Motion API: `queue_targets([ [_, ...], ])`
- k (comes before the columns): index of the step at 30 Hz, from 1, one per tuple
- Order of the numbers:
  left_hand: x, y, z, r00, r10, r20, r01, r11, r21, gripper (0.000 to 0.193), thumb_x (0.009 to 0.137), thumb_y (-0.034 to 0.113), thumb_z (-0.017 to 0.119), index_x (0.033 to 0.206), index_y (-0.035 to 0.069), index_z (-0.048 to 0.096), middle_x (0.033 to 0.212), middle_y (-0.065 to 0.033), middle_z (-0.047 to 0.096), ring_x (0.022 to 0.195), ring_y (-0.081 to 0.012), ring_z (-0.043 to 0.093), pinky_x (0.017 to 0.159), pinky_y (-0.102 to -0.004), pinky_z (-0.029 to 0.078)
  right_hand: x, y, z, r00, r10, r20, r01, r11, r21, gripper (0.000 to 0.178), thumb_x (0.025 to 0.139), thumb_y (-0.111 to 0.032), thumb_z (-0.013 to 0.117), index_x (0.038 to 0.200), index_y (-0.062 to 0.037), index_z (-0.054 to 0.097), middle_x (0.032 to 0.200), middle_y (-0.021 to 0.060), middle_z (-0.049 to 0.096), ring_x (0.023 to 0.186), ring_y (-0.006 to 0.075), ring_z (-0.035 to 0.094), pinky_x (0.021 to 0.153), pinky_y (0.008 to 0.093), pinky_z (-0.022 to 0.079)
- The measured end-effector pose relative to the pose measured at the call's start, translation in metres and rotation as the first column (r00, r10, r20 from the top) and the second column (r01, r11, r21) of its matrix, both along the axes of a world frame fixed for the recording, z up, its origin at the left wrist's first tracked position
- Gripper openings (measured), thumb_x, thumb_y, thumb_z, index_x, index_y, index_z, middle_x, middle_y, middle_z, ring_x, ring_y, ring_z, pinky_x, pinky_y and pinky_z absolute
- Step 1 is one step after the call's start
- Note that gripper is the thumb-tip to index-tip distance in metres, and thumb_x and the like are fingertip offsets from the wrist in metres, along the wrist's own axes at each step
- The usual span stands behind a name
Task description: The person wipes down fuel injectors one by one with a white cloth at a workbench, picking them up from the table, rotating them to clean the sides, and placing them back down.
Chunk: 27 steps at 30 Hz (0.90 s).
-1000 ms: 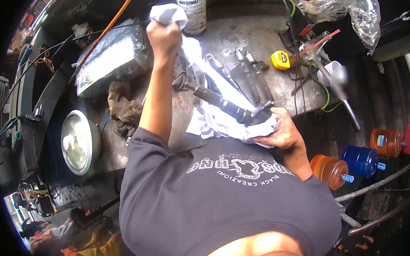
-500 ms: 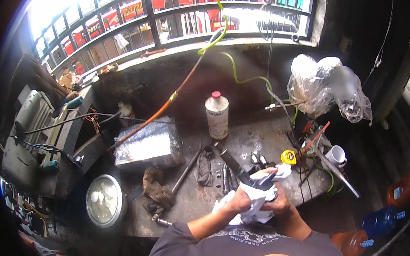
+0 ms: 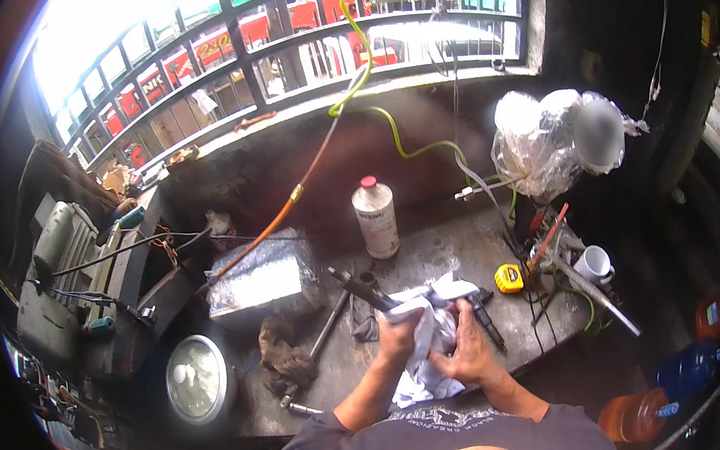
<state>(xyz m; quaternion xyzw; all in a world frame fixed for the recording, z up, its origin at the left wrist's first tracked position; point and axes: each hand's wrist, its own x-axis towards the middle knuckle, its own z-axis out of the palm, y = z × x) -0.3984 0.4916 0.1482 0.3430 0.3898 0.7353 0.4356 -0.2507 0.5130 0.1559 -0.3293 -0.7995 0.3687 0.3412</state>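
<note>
My left hand is wrapped round a white cloth near the front of the workbench. A long dark metal part sticks out of the cloth toward the upper left; its middle is covered, and I cannot tell its kind. My right hand grips the right side of the same cloth, its thumb pressed into the folds. Just beyond its fingers shows a dark, rod-like piece; whether it joins the wrapped part is hidden. The cloth's loose end hangs down between my wrists.
A white bottle with a red cap, a plastic-wrapped box and a yellow tape measure stand on the bench. A brown rag and metal bar lie left, a white mug right. Hoses hang overhead.
My hands have moved apart, the left one shifting leftward along the cloth. The cloth is spread wider, and the dark part now points up and left from my left hand.
</note>
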Motion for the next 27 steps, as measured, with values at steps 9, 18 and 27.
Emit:
queue_targets([
  [9, -0.016, 0.014, 0.001, 0.887, -0.218, 0.406, 0.161, 0.972, 0.171, 0.039, 0.076, 0.033, 0.057, 0.097, 0.001, 0.052, 0.086, -0.0080, 0.057, 0.075, -0.0184, 0.057, 0.067, -0.0321, 0.048, -0.001, -0.008, -0.019, 0.891, 0.078, -0.447, -0.313, 0.820, -0.480, 0.038, 0.073, 0.001, 0.065, 0.109, 0.0008, 0.053, 0.095, 0.0067, 0.062, 0.089, 0.0160, 0.058, 0.079, 0.0291, 0.048],
  [18, -0.003, 0.001, -0.009, 0.901, -0.296, 0.318, 0.237, 0.948, 0.213, 0.048, 0.071, 0.018, 0.065, 0.112, 0.001, 0.048, 0.101, -0.0098, 0.056, 0.091, -0.0193, 0.057, 0.080, -0.0314, 0.047, 0.006, -0.001, -0.003, 0.696, -0.196, -0.691, -0.113, 0.920, -0.375, 0.034, 0.065, 0.005, 0.042, 0.095, 0.0030, 0.058, 0.090, 0.0069, 0.062, 0.078, 0.0128, 0.059, 0.073, 0.0240, 0.046],
  [27, 0.000, -0.005, -0.020, 0.971, -0.201, 0.132, 0.174, 0.966, 0.190, 0.042, 0.081, 0.020, 0.064, 0.114, 0.000, 0.047, 0.102, -0.0097, 0.057, 0.093, -0.0186, 0.057, 0.081, -0.0331, 0.047, 0.007, 0.018, 0.002, 0.682, -0.115, -0.722, -0.044, 0.979, -0.197, 0.010, 0.084, 0.003, 0.051, 0.093, 0.0020, 0.055, 0.090, 0.0062, 0.057, 0.081, 0.0101, 0.054, 0.075, 0.0218, 0.042],
])
